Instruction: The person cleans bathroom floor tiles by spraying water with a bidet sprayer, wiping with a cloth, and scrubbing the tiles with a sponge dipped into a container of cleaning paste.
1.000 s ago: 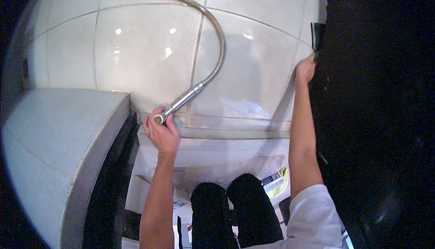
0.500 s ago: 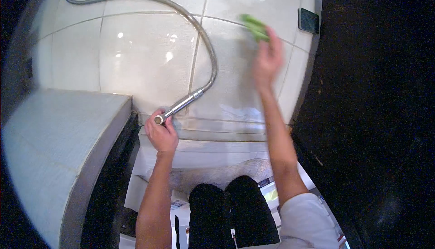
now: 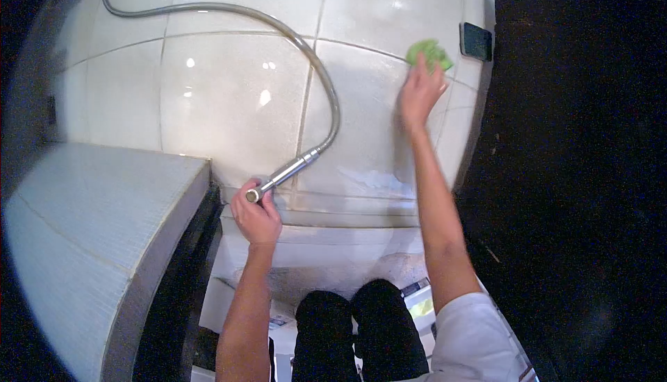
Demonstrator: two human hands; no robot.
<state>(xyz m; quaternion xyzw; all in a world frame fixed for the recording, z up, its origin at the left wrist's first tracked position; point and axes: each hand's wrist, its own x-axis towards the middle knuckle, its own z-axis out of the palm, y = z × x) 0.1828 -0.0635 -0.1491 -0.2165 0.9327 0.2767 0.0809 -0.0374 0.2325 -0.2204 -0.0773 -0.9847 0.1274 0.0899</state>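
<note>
My left hand [image 3: 257,217] is wrapped round the end of a chrome handheld sprayer [image 3: 288,170], whose round tip points down toward me. A flexible metal hose [image 3: 332,94] runs from the sprayer in a wide curve to the upper left. With its fingers pressed down, my right hand [image 3: 422,96] holds a crumpled green cloth [image 3: 429,54] against the pale tiles [image 3: 368,90]. Part of the cloth is hidden beneath the fingers. The tiles look wet and shiny.
A dark rectangular object [image 3: 476,42] lies near the right edge of the tiles. Beyond it is a large black area [image 3: 563,139]. A raised block with a light top [image 3: 90,208] stands at the lower left. My black-clad knees [image 3: 354,326] are below a ledge [image 3: 333,219].
My right hand has moved right and slightly down with the green cloth, which now lies spread against the tiles. My left hand still holds the sprayer; the whole view has shifted slightly.
</note>
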